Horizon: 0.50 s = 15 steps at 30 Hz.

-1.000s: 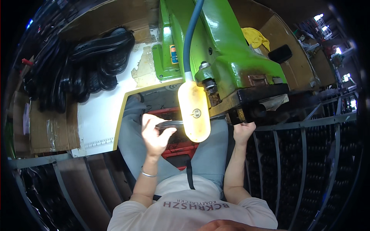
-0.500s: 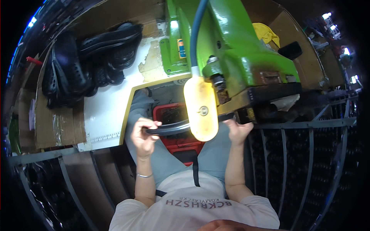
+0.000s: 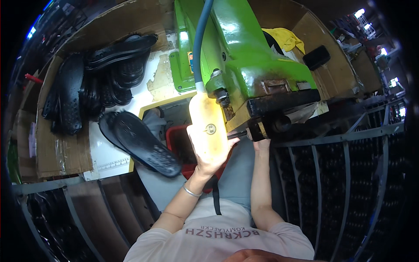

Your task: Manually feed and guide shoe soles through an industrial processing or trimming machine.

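Observation:
My left hand (image 3: 206, 156) is behind a glowing yellow lamp (image 3: 207, 126) that hides its palm. Its thumb sticks out to the right, apart from the fingers at the lamp's left side. Just above the thumb, a thin dark edge (image 3: 238, 135) runs toward the green machine (image 3: 270, 72); its kind is unclear. My right hand (image 3: 262, 145) is raised under the machine's head, beside a small metal part (image 3: 256, 131); its fingers are mostly hidden. Left of my left hand, a black shoe sole (image 3: 139, 144), slightly blurred, overhangs the table edge above my lap.
More black soles (image 3: 72, 96) are piled on the white table (image 3: 102, 153), inside a cardboard surround (image 3: 65, 153). A red bin (image 3: 176, 139) stands between my legs. Metal racks (image 3: 323, 183) flank me. A yellow cloth (image 3: 286, 39) and a black object (image 3: 316, 57) lie behind the machine.
My left hand has let go of the black sole it held and moved right, behind the lamp. A sole now lies at the table edge. My right hand remains by the machine head.

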Each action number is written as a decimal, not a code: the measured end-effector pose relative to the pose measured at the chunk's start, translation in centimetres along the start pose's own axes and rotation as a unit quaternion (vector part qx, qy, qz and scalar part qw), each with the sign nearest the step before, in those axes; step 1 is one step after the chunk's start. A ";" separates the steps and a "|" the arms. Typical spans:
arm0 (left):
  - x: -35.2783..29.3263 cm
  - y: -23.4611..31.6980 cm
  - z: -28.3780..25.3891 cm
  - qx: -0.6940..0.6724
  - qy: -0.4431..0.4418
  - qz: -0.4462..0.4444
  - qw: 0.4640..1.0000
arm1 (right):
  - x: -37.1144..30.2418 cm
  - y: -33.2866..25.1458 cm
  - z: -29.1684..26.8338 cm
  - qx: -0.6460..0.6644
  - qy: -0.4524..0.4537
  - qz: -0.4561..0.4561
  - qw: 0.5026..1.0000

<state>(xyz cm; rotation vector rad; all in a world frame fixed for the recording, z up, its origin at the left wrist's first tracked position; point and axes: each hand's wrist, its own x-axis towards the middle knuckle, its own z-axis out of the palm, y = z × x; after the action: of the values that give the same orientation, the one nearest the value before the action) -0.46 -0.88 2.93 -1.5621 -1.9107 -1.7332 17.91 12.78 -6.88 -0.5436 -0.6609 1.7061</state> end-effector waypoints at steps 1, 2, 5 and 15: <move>0.1 -0.2 -0.2 -0.026 -0.019 -0.029 0.999 | 0.0 -0.2 0.2 -0.023 0.006 -0.020 1.000; 0.1 -0.5 -0.5 -0.051 -0.038 -0.059 0.996 | 0.0 -0.5 0.3 -0.046 0.012 -0.039 0.998; -2.4 -4.5 -1.2 -0.120 -0.066 -0.121 0.983 | -0.5 -2.1 2.2 -0.115 0.035 -0.091 0.989; 2.8 -4.2 -6.1 -0.309 -0.061 -0.158 0.936 | -3.6 -5.7 9.5 -0.341 0.025 -0.236 0.910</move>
<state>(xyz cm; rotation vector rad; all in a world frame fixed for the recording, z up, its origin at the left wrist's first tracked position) -7.94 -3.26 4.04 -1.6251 -1.8542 -2.6323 16.47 8.90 4.03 -0.8272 -1.2525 0.9745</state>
